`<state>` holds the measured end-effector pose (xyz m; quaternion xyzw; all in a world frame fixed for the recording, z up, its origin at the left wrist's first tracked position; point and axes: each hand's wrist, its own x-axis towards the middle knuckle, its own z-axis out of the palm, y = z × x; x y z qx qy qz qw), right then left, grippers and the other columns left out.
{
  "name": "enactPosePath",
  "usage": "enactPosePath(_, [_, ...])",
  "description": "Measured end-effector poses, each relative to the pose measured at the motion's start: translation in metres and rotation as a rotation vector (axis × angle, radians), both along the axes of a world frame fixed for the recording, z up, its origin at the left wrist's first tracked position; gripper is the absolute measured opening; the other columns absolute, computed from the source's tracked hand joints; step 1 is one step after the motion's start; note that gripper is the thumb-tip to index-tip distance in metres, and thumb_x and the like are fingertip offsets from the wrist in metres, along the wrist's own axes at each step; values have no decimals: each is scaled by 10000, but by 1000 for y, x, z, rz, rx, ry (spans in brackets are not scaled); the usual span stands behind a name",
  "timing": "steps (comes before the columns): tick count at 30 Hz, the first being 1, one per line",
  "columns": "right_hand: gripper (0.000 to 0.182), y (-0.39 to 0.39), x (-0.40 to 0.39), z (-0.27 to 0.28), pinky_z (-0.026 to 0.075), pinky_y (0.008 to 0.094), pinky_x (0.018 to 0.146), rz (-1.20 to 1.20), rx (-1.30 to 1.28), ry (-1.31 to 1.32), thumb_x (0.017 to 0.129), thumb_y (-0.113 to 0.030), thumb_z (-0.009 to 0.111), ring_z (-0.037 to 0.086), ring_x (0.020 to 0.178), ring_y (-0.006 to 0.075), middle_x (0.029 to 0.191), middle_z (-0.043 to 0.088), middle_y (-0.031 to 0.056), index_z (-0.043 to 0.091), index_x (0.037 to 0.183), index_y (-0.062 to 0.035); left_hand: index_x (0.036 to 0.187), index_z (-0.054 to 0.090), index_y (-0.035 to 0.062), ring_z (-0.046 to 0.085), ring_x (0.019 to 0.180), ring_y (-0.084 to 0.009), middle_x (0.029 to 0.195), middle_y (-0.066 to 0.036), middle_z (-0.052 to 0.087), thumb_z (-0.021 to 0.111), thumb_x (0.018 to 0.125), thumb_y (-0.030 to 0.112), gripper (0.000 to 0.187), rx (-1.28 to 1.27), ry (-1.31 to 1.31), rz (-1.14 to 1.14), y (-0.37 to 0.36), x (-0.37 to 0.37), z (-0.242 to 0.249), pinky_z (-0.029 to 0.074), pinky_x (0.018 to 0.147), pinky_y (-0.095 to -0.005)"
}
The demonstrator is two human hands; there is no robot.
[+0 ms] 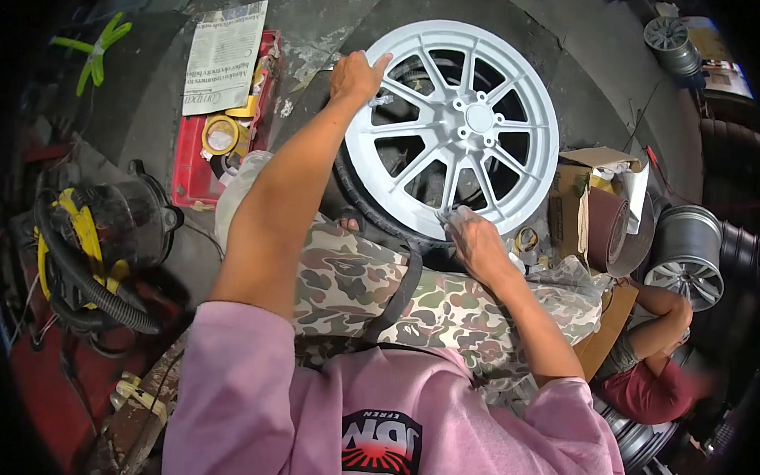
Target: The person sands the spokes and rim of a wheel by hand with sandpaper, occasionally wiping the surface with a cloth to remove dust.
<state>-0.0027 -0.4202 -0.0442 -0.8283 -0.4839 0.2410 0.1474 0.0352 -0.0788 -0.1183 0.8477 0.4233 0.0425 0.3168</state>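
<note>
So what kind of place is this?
It looks like a workshop for car wheels, maybe a garage. There's a big pale wheel in front, shiny metal wheels on the right, and a red tray with a yellow tape roll in it.

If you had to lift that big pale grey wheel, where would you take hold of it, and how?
I'd take the wheel by its outer rim, at the left and right edges, coming in from both sides. It is round and lies face up with its hub in the middle, so opposite holds should balance it. The dark tyre showing beneath the lower-left edge may crowd fingers there.
</note>
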Motion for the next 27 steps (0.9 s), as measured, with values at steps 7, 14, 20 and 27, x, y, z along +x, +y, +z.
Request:
enactPosePath(7, [140,-1,14,5,502,479,765,-38,16,77,897,-86,592,609,860,430,925,629,229,642,970,22,1028,699,-31,653,1027,-420,1045,-274,682,599,882,596,652,54,19,-15,5,6,0,513,900,-490])
enactPosePath(14, [203,14,15,-24,476,468,787,28,255,257,935,-127,571,600,883,418,920,625,198,668,1095,-49,1030,699,-43,649,1025,-428,1037,-291,677,592,863,627,699,107,28,-13,7,5,-10,507,882,-486])
enactPosePath(20, [321,28,8,-36,482,419,768,90,224,180,940,-149,551,617,827,332,894,636,120,652,1241,-104,1033,694,-60,638,1040,-443,1066,-320,659,576,853,650,741,114,39,-15,11,5,-13,491,907,-496])
enactPosePath(27, [330,27,11,-44,500,410,826,164,277,141,857,-114,603,642,944,313,1007,679,109,665,1181,-130,1038,686,-92,634,1052,-457,1073,-338,650,575,832,683,810,163,18,-28,15,6,-18,483,921,-506])
